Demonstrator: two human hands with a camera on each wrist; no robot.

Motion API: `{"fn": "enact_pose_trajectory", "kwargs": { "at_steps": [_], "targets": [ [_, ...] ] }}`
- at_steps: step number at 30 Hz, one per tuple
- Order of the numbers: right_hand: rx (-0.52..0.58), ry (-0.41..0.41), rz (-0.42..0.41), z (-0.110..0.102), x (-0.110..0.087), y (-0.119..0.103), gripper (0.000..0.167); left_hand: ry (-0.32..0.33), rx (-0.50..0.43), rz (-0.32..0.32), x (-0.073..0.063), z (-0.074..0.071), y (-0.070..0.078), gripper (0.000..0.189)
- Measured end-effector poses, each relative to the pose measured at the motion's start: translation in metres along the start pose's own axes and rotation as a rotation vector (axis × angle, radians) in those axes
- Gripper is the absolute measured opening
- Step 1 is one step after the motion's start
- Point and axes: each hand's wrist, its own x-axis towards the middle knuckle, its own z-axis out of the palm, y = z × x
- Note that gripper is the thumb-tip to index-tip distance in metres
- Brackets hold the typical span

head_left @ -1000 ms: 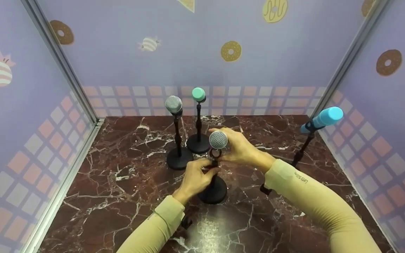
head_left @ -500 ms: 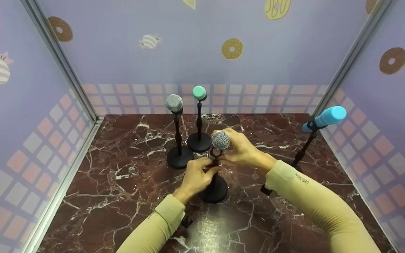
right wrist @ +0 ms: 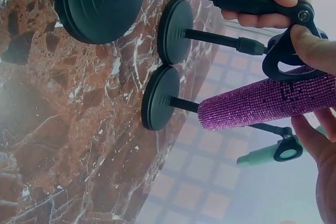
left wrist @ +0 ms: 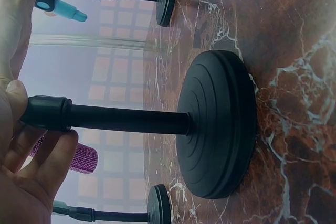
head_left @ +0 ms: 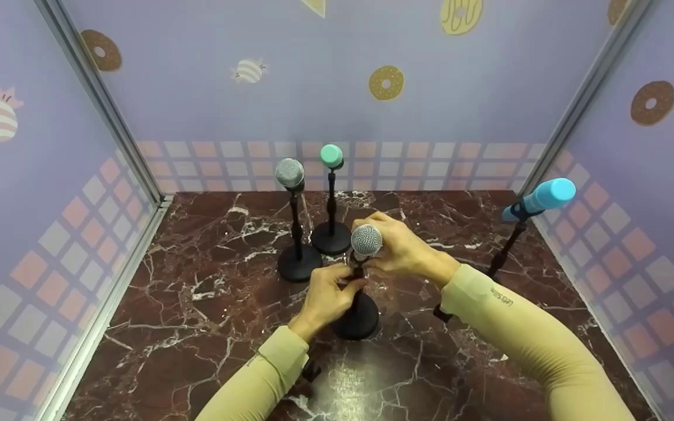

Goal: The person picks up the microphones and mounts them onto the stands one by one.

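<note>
My left hand (head_left: pixel 328 295) grips the collar of a black desk microphone stand (left wrist: pixel 215 124), whose round base stands on the table. My right hand (head_left: pixel 398 245) holds a microphone with a silver mesh head (head_left: pixel 366 240) and a purple glittering handle (right wrist: pixel 262 103). In the right wrist view the handle lies slanted right at the ring of the stand's black clip (right wrist: pixel 278 66), overlapping it. The right thumb (right wrist: pixel 317 51) lies against the clip while the fingers support the handle from the other side. From the head view, the mesh head hides most of the clip.
Behind and left stands a silver-headed microphone (head_left: pixel 289 173) on its stand, with a mint green microphone (head_left: pixel 331 156) beyond it. A blue microphone (head_left: pixel 550 194) leans on a stand at right. Patterned walls (head_left: pixel 337 111) enclose the marbled table (head_left: pixel 196 339).
The microphone's mesh head has come slightly down and now covers the clip ring that showed below it before. The left hand keeps its grip on the stand.
</note>
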Motion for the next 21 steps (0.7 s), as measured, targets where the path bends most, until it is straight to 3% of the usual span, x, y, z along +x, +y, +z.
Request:
{"fn": "enact_pose_trajectory", "kwargs": {
  "at_steps": [12,21],
  "targets": [
    [-0.064,0.033,-0.042,0.0009,-0.0014,-0.0006,0.065,0.008,-0.006,0.035,-0.0004,-0.0003,-0.0023,0.006],
    [-0.083,0.004,-0.001,-0.0009,0.0014,-0.0045,0.068,-0.002,-0.003,0.010,0.0002,-0.0020,0.0012,0.009]
  ]
}}
